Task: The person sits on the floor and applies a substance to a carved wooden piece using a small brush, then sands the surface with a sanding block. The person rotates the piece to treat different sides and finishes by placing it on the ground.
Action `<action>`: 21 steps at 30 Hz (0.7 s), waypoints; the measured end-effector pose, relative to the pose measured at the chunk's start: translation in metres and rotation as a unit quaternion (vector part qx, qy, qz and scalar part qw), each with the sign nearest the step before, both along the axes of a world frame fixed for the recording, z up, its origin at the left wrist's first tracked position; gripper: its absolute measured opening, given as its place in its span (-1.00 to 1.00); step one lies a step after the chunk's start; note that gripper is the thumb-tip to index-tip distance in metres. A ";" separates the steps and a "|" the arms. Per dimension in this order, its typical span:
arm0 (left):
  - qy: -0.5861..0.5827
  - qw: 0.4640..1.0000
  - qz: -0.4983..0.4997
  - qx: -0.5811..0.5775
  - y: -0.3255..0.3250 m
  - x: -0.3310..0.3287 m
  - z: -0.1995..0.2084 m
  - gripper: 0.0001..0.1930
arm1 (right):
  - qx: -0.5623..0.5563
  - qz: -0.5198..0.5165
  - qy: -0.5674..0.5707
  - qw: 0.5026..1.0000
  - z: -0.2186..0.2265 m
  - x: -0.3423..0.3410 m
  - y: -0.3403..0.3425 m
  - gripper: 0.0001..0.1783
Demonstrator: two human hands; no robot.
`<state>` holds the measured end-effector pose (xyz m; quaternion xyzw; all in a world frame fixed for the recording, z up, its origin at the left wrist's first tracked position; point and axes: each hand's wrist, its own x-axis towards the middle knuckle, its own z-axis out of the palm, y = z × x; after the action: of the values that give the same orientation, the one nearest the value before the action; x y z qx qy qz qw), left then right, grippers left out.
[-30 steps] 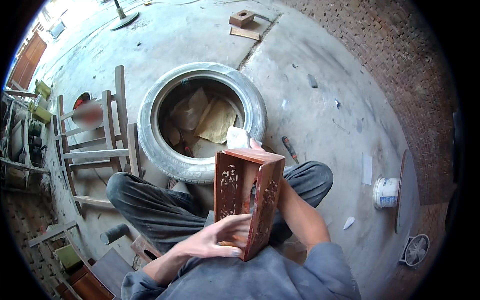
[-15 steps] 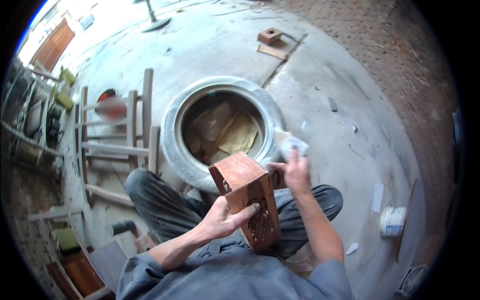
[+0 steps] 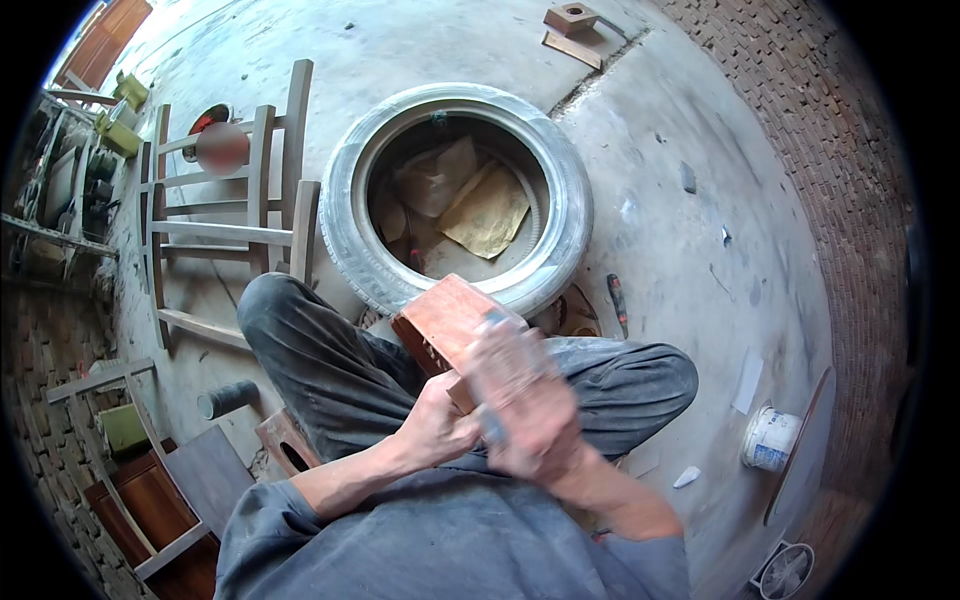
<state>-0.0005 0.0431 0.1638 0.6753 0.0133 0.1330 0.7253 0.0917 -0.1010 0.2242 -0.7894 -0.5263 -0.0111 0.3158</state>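
Observation:
A reddish-brown wooden box (image 3: 455, 315) stands tilted over my lap, its near end against my body. My left hand (image 3: 435, 425) grips its left edge, thumb toward the front. Over the box's right side lies my right hand (image 3: 535, 410), smeared by motion, closed on a folded pale sheet (image 3: 490, 424) that looks like sandpaper. The hand hides the carved face of the box. Just beyond, a grey-dusted tyre (image 3: 573, 200) lies flat, holding a yellowish sheet (image 3: 487, 212) and a clear plastic bag (image 3: 436, 178).
A screwdriver (image 3: 618, 305) lies right of the tyre. To the left is a wooden chair frame (image 3: 225, 230); a dark cylinder (image 3: 228, 399) sits by my left knee. At right stand a white bucket (image 3: 771, 440) and a round board (image 3: 800, 450). Wood pieces (image 3: 572, 48) lie far off.
My right hand has come from beside the tyre, with the pale sheet, onto the box. The box is tilted a little more to the left. The view has shifted downward.

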 end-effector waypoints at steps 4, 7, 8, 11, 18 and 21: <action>0.080 0.993 0.017 -0.090 -0.007 -0.007 -0.001 -0.60 | 0.032 -0.049 0.022 0.998 -0.010 -0.005 0.014 -0.29; 0.082 0.991 0.030 -0.097 -0.011 -0.014 -0.013 -0.51 | 0.023 -0.086 0.023 0.996 -0.010 -0.015 0.026 -0.36; 0.058 0.996 0.030 -0.061 -0.007 -0.018 -0.016 -0.51 | 0.010 -0.061 0.025 0.998 -0.006 -0.031 0.026 -0.37; 0.062 0.997 0.016 -0.044 -0.001 -0.021 -0.016 -0.51 | 0.007 -0.061 0.030 0.998 -0.012 -0.032 0.025 -0.36; 0.110 0.991 0.010 -0.081 -0.005 -0.034 -0.030 -0.48 | 0.022 -0.028 0.079 0.996 -0.011 -0.046 0.028 -0.38; 0.113 0.986 0.016 -0.121 -0.006 -0.024 -0.015 -0.45 | 0.001 -0.116 0.041 0.992 -0.016 -0.023 0.034 -0.34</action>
<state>-0.0244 0.0368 0.1484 0.5929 0.1220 0.0653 0.7933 0.0684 -0.0668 0.2083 -0.8446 -0.4178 -0.0156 0.3345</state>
